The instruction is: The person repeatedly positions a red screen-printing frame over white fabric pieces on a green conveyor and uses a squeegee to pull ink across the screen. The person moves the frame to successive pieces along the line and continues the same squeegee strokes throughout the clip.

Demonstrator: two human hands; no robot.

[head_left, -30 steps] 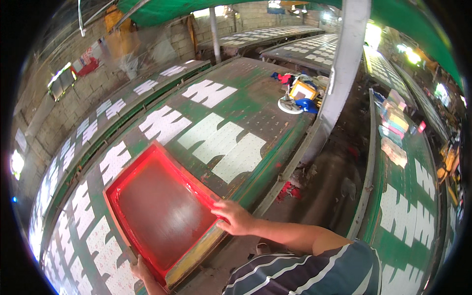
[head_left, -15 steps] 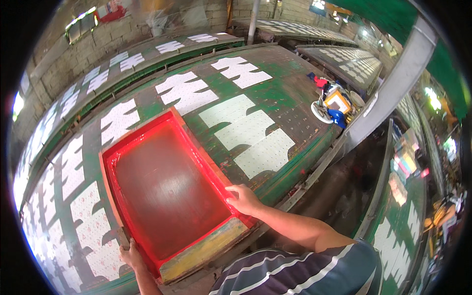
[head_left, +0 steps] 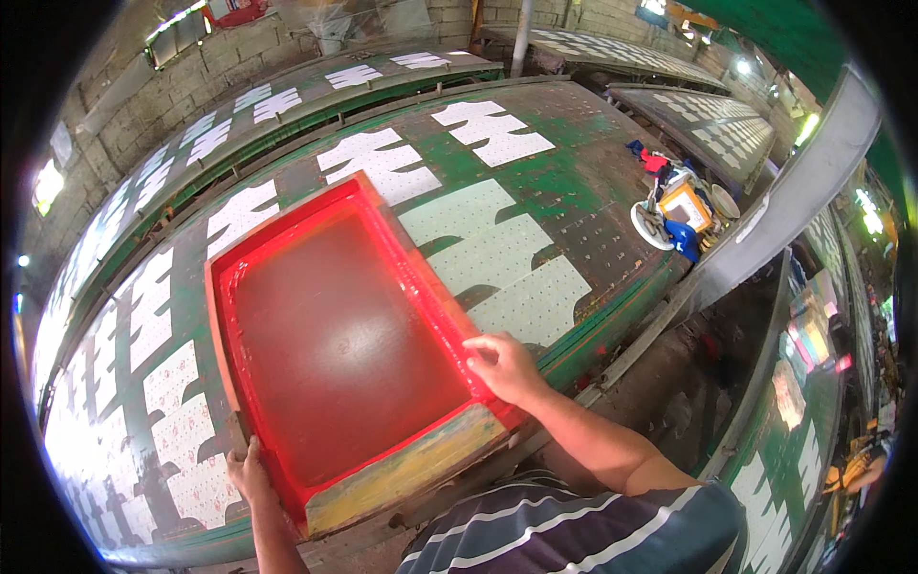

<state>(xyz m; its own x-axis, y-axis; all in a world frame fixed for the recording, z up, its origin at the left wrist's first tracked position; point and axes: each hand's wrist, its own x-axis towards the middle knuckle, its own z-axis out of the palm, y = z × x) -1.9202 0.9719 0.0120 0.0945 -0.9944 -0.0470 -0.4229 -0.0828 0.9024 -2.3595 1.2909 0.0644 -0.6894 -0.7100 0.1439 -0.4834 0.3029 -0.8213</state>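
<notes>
A large screen-printing frame [head_left: 339, 349] with a dark, translucent mesh is tilted over the near side of the table. Wet red ink coats its inner border, and its near end is a worn yellowish wooden board [head_left: 406, 469]. My left hand [head_left: 251, 475] grips the near left edge, beside a small wooden block fixed there. My right hand [head_left: 507, 368] holds the near right edge, its thumb and fingers bent over the rim. White cut fabric pieces [head_left: 526, 287] with tiny dots lie flat just right of the frame. Others with a reddish print [head_left: 182, 435] lie at its left.
The long green-stained table [head_left: 583, 143] carries several more fabric pieces. At its far right corner sit a white tub [head_left: 650, 225], rags and a small yellow-framed item [head_left: 686, 206]. A grey post [head_left: 794, 187] slants up beside that corner. More fabric-covered tables stand behind and at right.
The frame has shifted slightly right and away from me, closer to the dotted pieces. Both hands keep their hold. The whole view has also moved a little.
</notes>
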